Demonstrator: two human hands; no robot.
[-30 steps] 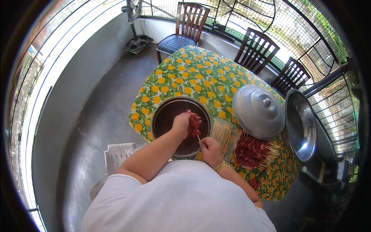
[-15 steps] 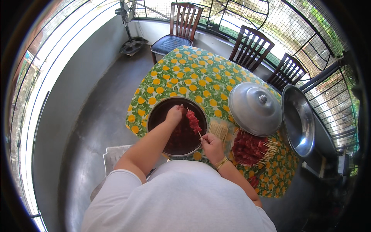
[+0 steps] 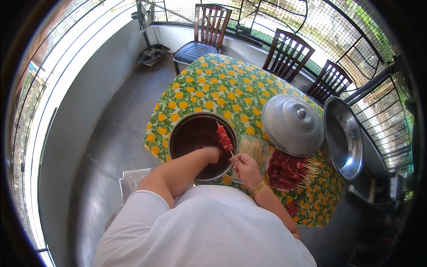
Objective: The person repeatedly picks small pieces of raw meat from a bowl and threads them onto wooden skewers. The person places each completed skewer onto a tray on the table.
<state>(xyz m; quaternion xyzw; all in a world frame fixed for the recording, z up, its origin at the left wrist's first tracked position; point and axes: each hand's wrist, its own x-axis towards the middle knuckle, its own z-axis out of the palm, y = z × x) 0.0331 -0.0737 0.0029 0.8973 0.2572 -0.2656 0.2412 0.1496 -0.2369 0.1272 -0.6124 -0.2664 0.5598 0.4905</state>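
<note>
In my right hand (image 3: 246, 169) is the bottom end of a bamboo skewer, pinched between the fingers. Red raw meat pieces are threaded on its upper part, making a meat skewer (image 3: 225, 138) that tilts over the right rim of a deep round pot (image 3: 172, 143). My left hand (image 3: 212, 153) reaches down into that pot, its fingers hidden in the dark contents. Just right of the pot, a clear container (image 3: 264, 146) holds bare bamboo skewers (image 3: 251, 149). Beyond my right wrist, finished meat skewers (image 3: 287, 171) lie piled on a plate, stick ends pointing right.
A domed metal lid (image 3: 291, 127) rests behind the plate, and a large metal basin (image 3: 340, 138) leans at the table's right edge. The table wears a lemon-patterned cloth (image 3: 213, 84). Dark wooden chairs (image 3: 212, 26) stand along the far side; a standing fan (image 3: 149, 35) is far left.
My left hand has left the skewer's tip and dropped down into the pot, toward me. My right hand keeps the meat skewer, shifted only slightly.
</note>
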